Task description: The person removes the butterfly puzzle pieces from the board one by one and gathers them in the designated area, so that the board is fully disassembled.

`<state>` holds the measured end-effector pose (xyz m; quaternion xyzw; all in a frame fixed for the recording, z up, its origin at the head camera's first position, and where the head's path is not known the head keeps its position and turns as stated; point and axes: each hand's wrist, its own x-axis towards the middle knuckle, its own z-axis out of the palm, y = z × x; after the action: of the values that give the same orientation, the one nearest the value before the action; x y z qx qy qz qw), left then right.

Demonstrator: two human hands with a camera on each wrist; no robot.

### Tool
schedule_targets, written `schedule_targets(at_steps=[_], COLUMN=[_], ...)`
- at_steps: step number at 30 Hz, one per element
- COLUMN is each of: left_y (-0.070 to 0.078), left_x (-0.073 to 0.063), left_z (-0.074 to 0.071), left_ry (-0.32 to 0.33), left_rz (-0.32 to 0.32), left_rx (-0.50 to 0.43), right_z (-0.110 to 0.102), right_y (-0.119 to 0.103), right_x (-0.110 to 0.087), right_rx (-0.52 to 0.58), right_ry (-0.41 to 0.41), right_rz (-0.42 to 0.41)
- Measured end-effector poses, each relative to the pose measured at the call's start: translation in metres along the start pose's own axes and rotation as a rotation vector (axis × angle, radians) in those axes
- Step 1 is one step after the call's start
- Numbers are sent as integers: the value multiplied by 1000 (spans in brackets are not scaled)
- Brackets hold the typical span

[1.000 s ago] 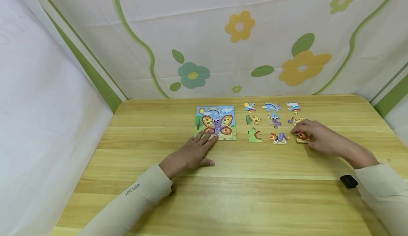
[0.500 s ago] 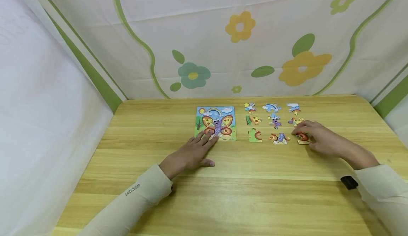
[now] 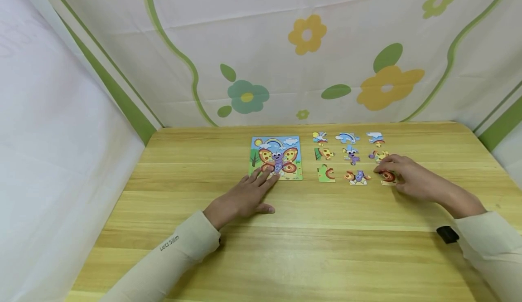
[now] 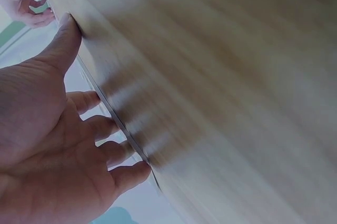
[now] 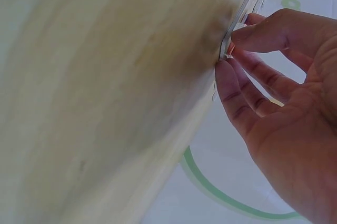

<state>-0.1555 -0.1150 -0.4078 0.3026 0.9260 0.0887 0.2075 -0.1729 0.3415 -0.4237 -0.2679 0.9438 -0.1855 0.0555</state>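
Observation:
My left hand lies with fingers spread, its fingertips resting on the lower edge of a square butterfly picture board. In the left wrist view the left fingers meet the board's thin edge. My right hand pinches a jigsaw piece with a red-brown wing print, at the near right corner of a loose grid of pieces. From the right wrist view, the thumb and fingers close on that piece's edge, which looks slightly tilted. Part of the piece is hidden by the hand.
Several other jigsaw pieces lie apart in rows right of the board, among them a rainbow piece, a green corner piece and a purple body piece. A flowered white cloth stands behind the wooden table.
My right hand and the pinched jigsaw piece have shifted very slightly to the right. The left hand has stayed where it was on the board.

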Motion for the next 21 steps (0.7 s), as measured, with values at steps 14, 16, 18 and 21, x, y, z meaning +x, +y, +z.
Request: schedule_targets(at_steps=[14,16,18,21], left_y=[-5,-6,-6,-6], left_x=[0,0,0,-1], left_z=[2,2,2,2], left_ry=[-3,1,5,8], left_rz=[3,4,7,9], left_rx=[-20,-25,-32,-42], right_z=[2,2,2,2], right_y=[2,2,2,2], right_x=[2,3,3,3], right_rx=[-7,-5,-4,-2], right_ry=[17,18,19,19], right_rz=[-16,-17,-17,-16])
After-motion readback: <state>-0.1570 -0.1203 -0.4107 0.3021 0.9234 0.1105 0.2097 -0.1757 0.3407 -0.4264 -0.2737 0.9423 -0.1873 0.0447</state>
